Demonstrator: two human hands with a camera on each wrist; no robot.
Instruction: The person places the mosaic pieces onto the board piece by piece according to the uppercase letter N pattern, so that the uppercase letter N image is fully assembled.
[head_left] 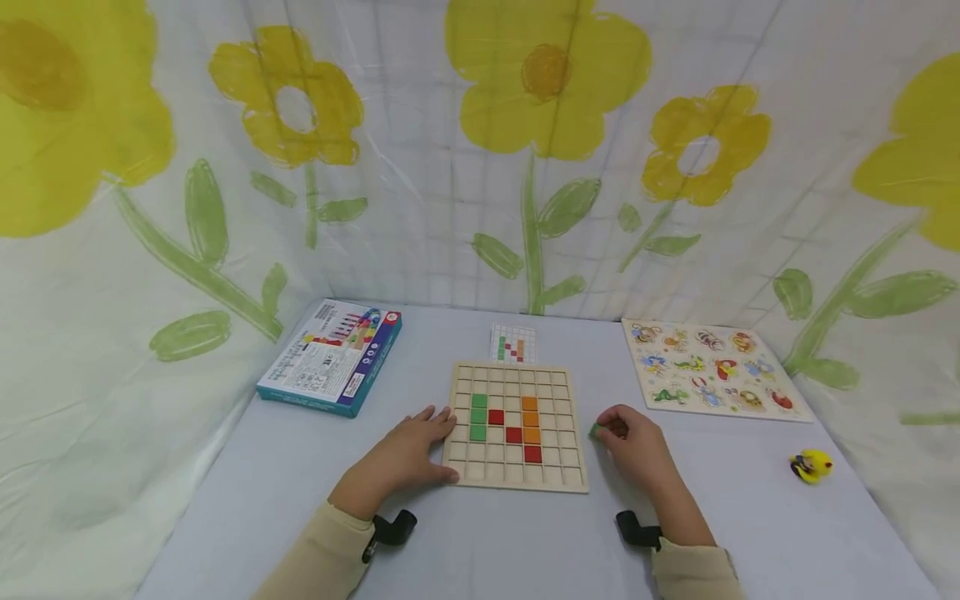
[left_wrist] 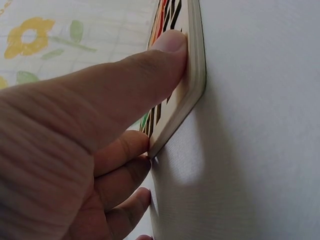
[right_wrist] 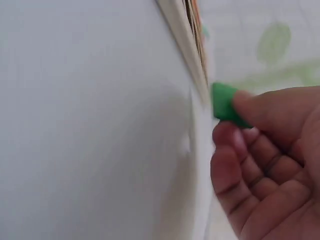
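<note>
A square wooden grid board (head_left: 567,477) lies on the table before me. It holds a column of green tiles (head_left: 478,417), a column of orange tiles (head_left: 531,419) and red tiles (head_left: 513,435) on a diagonal between them. My left hand (head_left: 408,450) rests at the board's near left corner, fingers spread along the left edge. Its thumb (left_wrist: 170,47) presses on the board's front border in the left wrist view. Just off the board's right side, my right hand (head_left: 636,442) pinches a green tile (right_wrist: 223,101) between thumb and index finger.
Behind the board lies a pattern card (head_left: 528,337) with a coloured grid. A boxed game (head_left: 337,358) is at the back left. An insect puzzle board (head_left: 712,367) lies at the back right, and a small yellow toy (head_left: 812,466) stands near the right edge.
</note>
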